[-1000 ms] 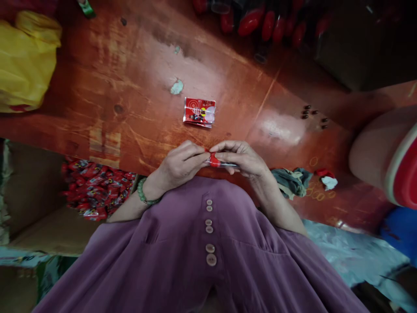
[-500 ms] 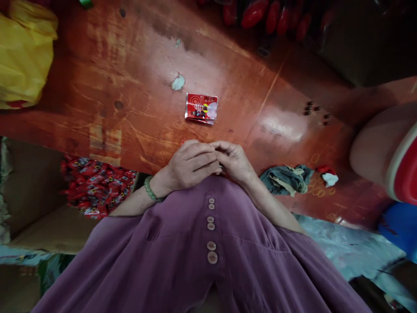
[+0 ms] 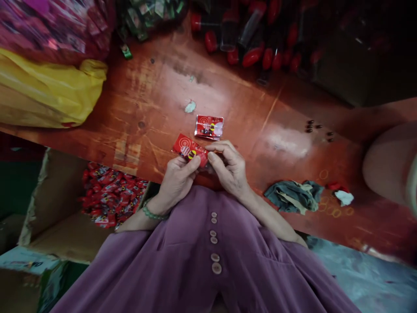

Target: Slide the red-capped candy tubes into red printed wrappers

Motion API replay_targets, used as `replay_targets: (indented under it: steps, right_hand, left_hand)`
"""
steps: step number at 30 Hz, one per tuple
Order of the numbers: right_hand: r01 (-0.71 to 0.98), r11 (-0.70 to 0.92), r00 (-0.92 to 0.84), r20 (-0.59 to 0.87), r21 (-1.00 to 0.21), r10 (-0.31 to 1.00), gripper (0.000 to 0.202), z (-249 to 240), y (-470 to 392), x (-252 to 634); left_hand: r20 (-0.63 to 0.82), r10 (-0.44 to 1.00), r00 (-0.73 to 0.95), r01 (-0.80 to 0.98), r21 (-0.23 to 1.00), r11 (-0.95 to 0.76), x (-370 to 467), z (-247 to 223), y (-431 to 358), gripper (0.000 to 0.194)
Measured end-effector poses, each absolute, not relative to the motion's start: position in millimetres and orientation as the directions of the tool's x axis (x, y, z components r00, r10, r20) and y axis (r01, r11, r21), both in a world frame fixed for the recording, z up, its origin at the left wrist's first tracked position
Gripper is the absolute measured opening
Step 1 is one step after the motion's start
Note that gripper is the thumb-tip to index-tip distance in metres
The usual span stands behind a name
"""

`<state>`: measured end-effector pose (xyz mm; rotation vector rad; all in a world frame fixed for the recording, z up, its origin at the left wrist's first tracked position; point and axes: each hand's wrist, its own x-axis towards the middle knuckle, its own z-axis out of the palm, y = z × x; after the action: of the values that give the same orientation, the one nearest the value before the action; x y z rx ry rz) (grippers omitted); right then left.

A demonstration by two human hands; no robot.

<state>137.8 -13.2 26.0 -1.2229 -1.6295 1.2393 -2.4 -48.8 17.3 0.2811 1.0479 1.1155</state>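
Note:
Between my hands is a red printed packet, tilted, with white rings and a yellow spot on its face. My left hand grips its lower edge, thumb on top. At the packet's right end, my right hand pinches with thumb and forefinger; the exact contact under the fingertips is hidden. A small stack of similar red wrappers lies flat on the table just beyond my hands.
An open cardboard box of red packets stands at left below the orange table. A yellow bag, red-capped tubes, small dark beads, a grey-green cloth and a pale bucket surround the work area.
My hands were closed together and covered what they held; now they are apart, showing the red packet. The view has shifted, bringing more of the table's far left side into sight.

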Motion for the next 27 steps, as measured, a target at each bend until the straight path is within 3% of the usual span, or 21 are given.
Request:
replay_targets:
  steps: [2,7,9,13,15,20,27]
  right_hand:
    - [0.235,0.015,-0.346,-0.069,-0.972,0.936,0.023,26.1,-11.3,143.2]
    - [0.161,-0.321,-0.394,-0.359,-0.933,0.846,0.032,23.4,-14.3,159.5]
    - [0.191,-0.255,-0.359,-0.309,-0.948,0.88,0.028,20.9,-15.9,160.1]
    - [0.303,0.103,-0.326,-0.002,-0.947,0.945,0.025,17.5,-16.3,153.7]
    - [0.327,0.162,-0.321,0.052,-0.931,0.946,0.025,16.7,-16.2,150.9]
    - [0.291,0.008,-0.297,-0.082,-0.957,0.952,0.025,15.0,-17.7,149.1]
    - [0.029,-0.257,-0.278,-0.255,-0.966,0.926,0.036,7.7,-16.6,142.2]
  left_hand:
    - [-0.554,0.833,0.011,-0.596,0.665,0.45,-3.7,18.1,-44.1,0.027]
    - [-0.542,0.831,-0.129,-0.559,0.731,0.39,-6.9,11.7,-39.0,0.03]
    - [-0.539,0.823,-0.178,-0.545,0.75,0.373,-5.1,8.5,-37.6,0.033]
    - [-0.534,0.81,-0.242,-0.554,0.761,0.337,-1.9,3.4,-32.5,0.033]
    - [-0.538,0.802,-0.259,-0.557,0.762,0.331,-2.5,0.5,-29.2,0.032]
    - [-0.537,0.813,-0.223,-0.557,0.755,0.346,-3.7,-5.2,-25.7,0.034]
    - [-0.528,0.848,-0.035,-0.536,0.726,0.43,1.0,-1.1,-32.3,0.03]
